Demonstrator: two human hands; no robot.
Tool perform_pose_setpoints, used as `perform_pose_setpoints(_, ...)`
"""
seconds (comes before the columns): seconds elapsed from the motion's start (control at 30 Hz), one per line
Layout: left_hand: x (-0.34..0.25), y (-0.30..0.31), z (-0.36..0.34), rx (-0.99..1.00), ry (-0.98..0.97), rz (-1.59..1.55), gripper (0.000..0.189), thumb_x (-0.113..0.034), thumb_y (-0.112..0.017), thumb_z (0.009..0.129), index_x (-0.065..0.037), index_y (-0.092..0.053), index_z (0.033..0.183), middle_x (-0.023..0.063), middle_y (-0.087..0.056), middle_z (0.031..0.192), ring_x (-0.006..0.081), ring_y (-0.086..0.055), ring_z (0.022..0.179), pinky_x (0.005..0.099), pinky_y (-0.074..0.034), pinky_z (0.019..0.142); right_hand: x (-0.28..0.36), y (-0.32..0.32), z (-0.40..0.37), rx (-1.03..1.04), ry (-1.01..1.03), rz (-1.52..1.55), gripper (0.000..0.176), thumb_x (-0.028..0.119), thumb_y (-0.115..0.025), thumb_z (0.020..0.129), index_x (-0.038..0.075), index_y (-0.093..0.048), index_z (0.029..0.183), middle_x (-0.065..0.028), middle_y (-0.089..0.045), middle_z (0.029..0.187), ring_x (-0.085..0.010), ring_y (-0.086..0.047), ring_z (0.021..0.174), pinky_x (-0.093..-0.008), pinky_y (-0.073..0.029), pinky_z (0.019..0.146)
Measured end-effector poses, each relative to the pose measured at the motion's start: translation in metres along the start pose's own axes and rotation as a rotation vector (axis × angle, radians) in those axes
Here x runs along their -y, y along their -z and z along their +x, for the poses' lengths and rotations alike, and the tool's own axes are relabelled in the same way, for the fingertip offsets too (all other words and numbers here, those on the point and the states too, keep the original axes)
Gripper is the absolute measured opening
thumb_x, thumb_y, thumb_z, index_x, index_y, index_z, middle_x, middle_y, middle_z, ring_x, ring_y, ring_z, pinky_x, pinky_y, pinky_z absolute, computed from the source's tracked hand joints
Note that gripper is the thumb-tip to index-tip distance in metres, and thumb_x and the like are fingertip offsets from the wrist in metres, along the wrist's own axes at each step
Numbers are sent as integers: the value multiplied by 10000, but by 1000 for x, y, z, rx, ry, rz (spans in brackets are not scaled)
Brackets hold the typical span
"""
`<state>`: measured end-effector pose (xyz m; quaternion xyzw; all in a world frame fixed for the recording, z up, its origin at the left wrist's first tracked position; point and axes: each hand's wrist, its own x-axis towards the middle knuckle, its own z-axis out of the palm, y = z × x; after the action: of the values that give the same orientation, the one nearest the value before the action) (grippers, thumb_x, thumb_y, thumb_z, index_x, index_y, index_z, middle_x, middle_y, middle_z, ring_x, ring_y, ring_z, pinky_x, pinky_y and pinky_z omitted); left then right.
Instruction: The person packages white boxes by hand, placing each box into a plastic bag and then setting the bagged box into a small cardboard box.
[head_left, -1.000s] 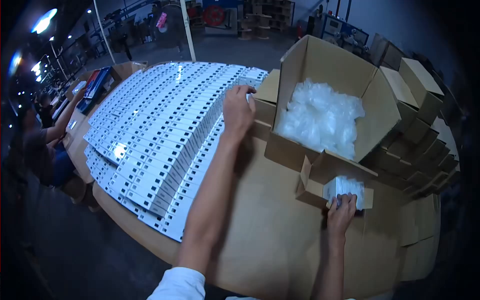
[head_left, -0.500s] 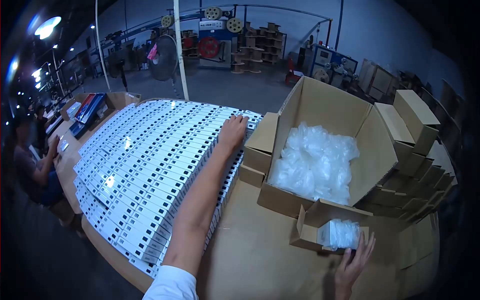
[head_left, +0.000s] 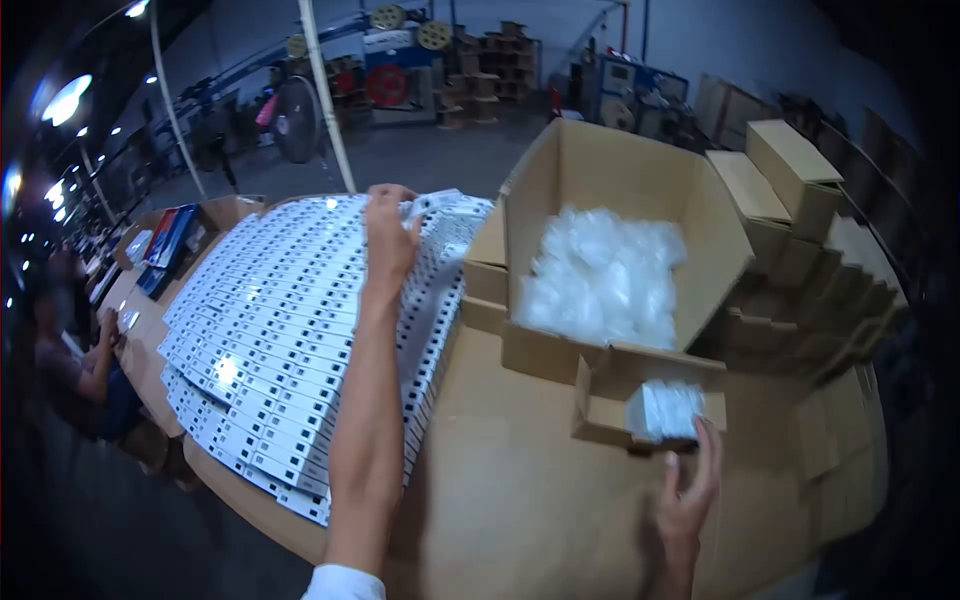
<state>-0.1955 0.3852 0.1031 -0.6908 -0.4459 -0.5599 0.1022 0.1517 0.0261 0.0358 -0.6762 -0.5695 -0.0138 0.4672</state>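
Observation:
My left hand (head_left: 391, 238) is over the far right part of a wide stack of white blocks (head_left: 290, 300), each marked with a small dark square. Its fingers and thumb close on one white block (head_left: 433, 203), which sticks out tilted to the right. Below it, the right end of the stack shows a lower layer. My right hand (head_left: 690, 490) is at the near side of a small open cardboard box (head_left: 598, 412). Its thumb and fingers are apart, fingertips right at a row of clear-wrapped white packs (head_left: 668, 410) standing inside.
A large open carton (head_left: 715, 215) filled with clear plastic bags (head_left: 605, 280) stands behind the small box. More cardboard boxes (head_left: 790, 180) are piled at the right. A seated person (head_left: 85, 365) is at the far left, near a blue-and-red box (head_left: 170, 245). A fan (head_left: 297, 120) stands behind the table.
My left hand has moved leftward across the stack, and a white block now juts tilted from it. The right hand stays by the wrapped packs, its fingers drawn closer together. The view has shifted.

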Motion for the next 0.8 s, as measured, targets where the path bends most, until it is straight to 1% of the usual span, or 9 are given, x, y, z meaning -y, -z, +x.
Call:
perform_pose_setpoints(0.03,-31,27,-7,-16,53,49,269,37,-766,769,6,-656,1013,178,-617,1091,358,-623,1031,431,-493,909,7,3,-1,73,-40,72,531,19,-621,885,-11,-535,1408,-225,-556,1357,-368,-563,1225,-439,-454,1053)
perform_pose_setpoints(0.1,-99,72,-39,-69,168,-68,230,51,-745,796,14,-638,997,135,-629,1070,296,-647,996,398,-567,859,15,-7,-11,226,-258,627,582,11,-633,924,1,-468,1482,-160,-574,1335,-212,-609,1114,-311,-542,874)
perform_pose_setpoints(0.17,-153,100,-90,-35,194,-73,252,80,-746,777,-8,-647,991,131,-638,1102,278,-654,1059,367,-592,862,33,-8,-13,408,-306,885,613,43,-623,968,20,-393,1535,-161,-543,1370,-206,-608,1112,-338,-554,892)
perform_pose_setpoints(0.23,-208,110,-143,57,104,-90,340,120,-764,694,-34,-680,985,131,-651,1124,313,-653,1138,443,-552,954,41,-8,-12,565,-319,1136,646,93,-618,1005,38,-324,1577,-185,-492,1440,-222,-608,1131,-360,-565,906)
perform_pose_setpoints(0.33,-261,96,-208,205,37,-292,439,130,-831,607,-90,-734,975,89,-656,1091,362,-651,1167,452,-554,952,38,-12,-18,589,-410,1426,650,154,-590,1045,53,-275,1604,-184,-474,1465,-220,-592,1185,-381,-569,931)
perform_pose_setpoints(0.4,-284,85,-236,321,-2,-381,413,90,-852,635,-100,-739,985,83,-652,1090,373,-643,1174,445,-572,917,25,-12,-26,503,-497,1393,472,126,-547,1061,28,-433,1509,-132,-575,1340,-164,-612,1134,-334,-560,930)
perform_pose_setpoints(0.53,-293,79,-220,762,111,-636,310,-86,-834,779,-69,-722,1067,133,-669,1127,363,-657,1113,430,-556,927,-27,-14,-47,291,-687,1303,169,53,-524,1055,-17,-659,1129,-91,-653,1118,-147,-663,995,-293,-580,886)
perform_pose_setpoints(0.63,-266,50,-168,621,0,-438,240,-62,-787,832,-51,-719,1062,131,-702,1111,285,-700,1036,389,-578,852,-50,2,-48,283,-652,1163,161,19,-520,1042,-35,-668,1081,-115,-661,1103,-179,-686,971,-339,-630,834)
perform_pose_setpoints(0.8,-173,-78,-116,489,6,-149,372,-158,-782,850,-15,-678,1177,205,-718,1093,385,-682,1015,448,-536,915,-63,20,-32,232,-611,1075,181,-27,-500,1024,-61,-678,1024,-149,-678,1074,-226,-710,941,-371,-656,797)
